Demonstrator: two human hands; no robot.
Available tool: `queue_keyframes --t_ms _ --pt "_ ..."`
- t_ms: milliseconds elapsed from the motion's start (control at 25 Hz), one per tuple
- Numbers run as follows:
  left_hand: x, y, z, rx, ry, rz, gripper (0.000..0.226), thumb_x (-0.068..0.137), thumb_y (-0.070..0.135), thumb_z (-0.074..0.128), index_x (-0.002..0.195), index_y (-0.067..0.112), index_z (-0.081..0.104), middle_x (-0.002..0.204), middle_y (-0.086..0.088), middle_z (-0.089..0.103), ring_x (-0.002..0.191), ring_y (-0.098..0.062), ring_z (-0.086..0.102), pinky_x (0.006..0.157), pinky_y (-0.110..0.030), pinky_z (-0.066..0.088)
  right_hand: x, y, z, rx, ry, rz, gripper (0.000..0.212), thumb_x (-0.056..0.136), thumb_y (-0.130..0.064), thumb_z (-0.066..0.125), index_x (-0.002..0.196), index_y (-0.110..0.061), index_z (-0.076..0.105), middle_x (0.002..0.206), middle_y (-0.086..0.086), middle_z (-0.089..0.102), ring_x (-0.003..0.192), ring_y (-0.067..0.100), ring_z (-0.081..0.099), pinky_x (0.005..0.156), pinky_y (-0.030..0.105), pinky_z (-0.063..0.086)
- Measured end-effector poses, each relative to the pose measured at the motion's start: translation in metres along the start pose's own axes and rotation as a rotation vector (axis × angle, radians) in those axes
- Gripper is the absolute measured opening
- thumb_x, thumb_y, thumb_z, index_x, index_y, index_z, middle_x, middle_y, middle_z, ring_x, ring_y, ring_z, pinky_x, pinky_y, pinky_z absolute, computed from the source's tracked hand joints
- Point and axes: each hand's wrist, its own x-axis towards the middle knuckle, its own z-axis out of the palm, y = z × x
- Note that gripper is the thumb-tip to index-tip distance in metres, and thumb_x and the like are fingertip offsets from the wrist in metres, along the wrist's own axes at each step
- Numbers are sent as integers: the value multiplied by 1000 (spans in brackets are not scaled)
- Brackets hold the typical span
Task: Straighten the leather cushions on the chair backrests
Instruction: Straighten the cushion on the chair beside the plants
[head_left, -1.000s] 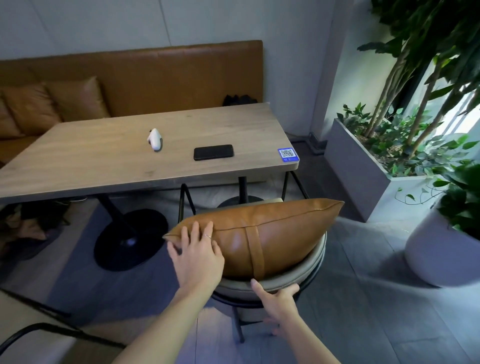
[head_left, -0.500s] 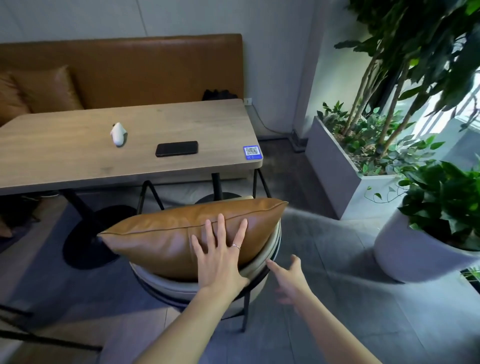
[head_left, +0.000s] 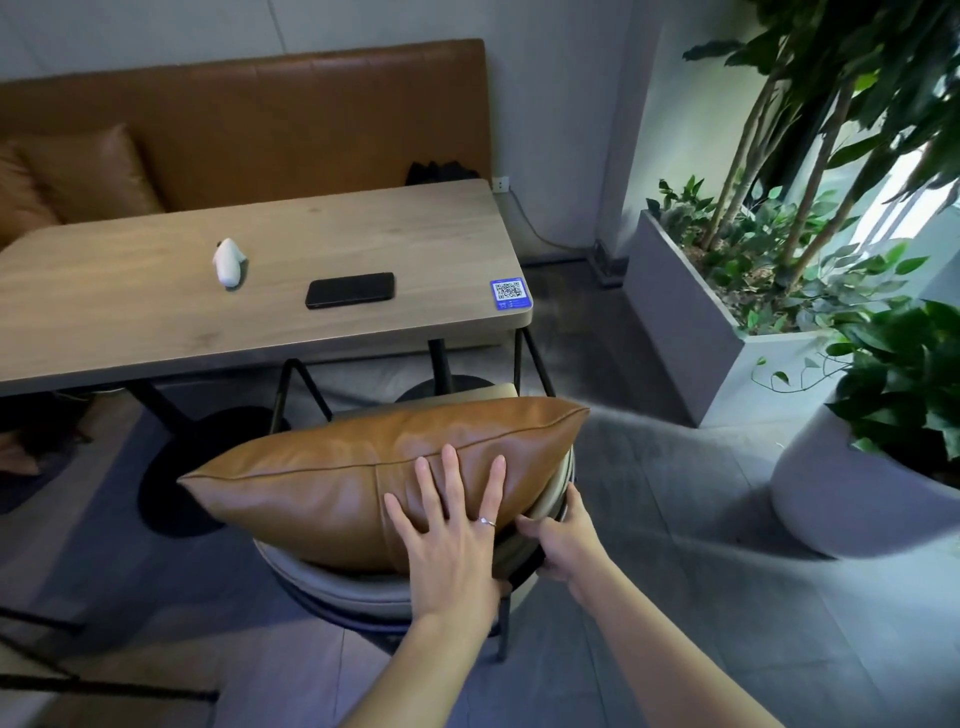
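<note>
Since half-second ago: my right hand (head_left: 563, 540) moved onto grey round chair backrest (head_left: 374, 590), fingers gripping rim. Left hand (head_left: 452, 525) flat, fingers spread wide on tan leather cushion (head_left: 322, 483). Advice: brace backrest, slide cushion level, centred.

Three tan leather cushions: one on the chair lower centre (head_left: 332, 488), two on the bench upper left (head_left: 93, 174) (head_left: 15, 202). One black flat phone (head_left: 349, 290), one small white device (head_left: 228, 261), one blue QR sticker (head_left: 510, 293). Two hands, left (head_left: 452, 540) and right (head_left: 563, 540); two pale planters at right (head_left: 685, 322) (head_left: 852, 499).

Left hand (head_left: 451, 535) flat, fingers spread; right hand (head_left: 563, 540) curled, gripping.
</note>
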Motion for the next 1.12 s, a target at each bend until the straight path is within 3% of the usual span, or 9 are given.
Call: queue_keyframes --t_ms 200,320,400,520,680,800,920,1040,1120 --pt "1 -5 9 19 0 31 124 91 32 68 141 31 -45 158 -27 -33 148 -52 -17 110 -76 1 7 9 2 -2 5 5 100 53 -37 83 145 -28 45 125 4 71 106 33 73 87 56 64" --pt "3 -14 8 21 1 52 127 89 31 70 142 33 -45 162 -25 -27 150 -49 -14 112 -74 3 -2 10 5 -28 53 -24 52 68 -33 78 115 -19 60 110 10 76 105 40 73 75 40 61" --pt "2 -16 6 24 -1 68 124 91 25 67 139 34 -47 162 -23 -27 150 -48 -14 113 -72 4 -5 10 7 -25 65 -52 37 72 -30 75 105 -20 61 106 12 77 106 41 73 68 41 59" --pt "2 -26 4 23 10 87 124 92 23 64 135 36 -51 162 -20 -30 151 -45 -14 114 -70 4 -7 11 14 -10 29 -51 60 71 -34 76 126 -21 57 113 6 75 103 34 75 80 52 65" --pt "3 -53 12 18 36 107 135 80 47 75 140 38 -46 164 -19 -26 152 -44 -11 113 -69 4 -7 16 32 33 -49 -34 95 65 -39 82 150 -33 41 130 -2 70 108 25 73 88 50 65" --pt "5 -67 16 0 22 136 139 72 59 77 144 39 -40 167 -18 -16 153 -44 -6 113 -69 8 -5 15 39 30 -58 -18 95 62 -39 86 147 -31 46 130 0 71 108 28 73 87 50 65" --pt "13 -73 6 -26 41 149 136 69 69 73 145 43 -37 169 -15 -11 153 -41 -3 114 -66 11 -3 11 34 65 -53 -4 63 70 -22 88 127 -22 61 112 7 79 108 38 75 87 48 63" --pt "27 -83 -8 -40 71 165 130 73 75 66 143 44 -39 170 -9 -11 154 -35 -3 115 -60 11 1 9 32 55 -71 14 91 52 -28 91 136 -23 56 110 11 79 93 30 77 81 44 61" --pt "29 -89 -9 -27 97 174 138 67 77 71 147 39 -35 170 -9 0 153 -33 6 115 -60 13 6 9 32 60 -87 29 108 45 -30 94 144 -27 49 111 6 79 95 29 79 88 47 62"
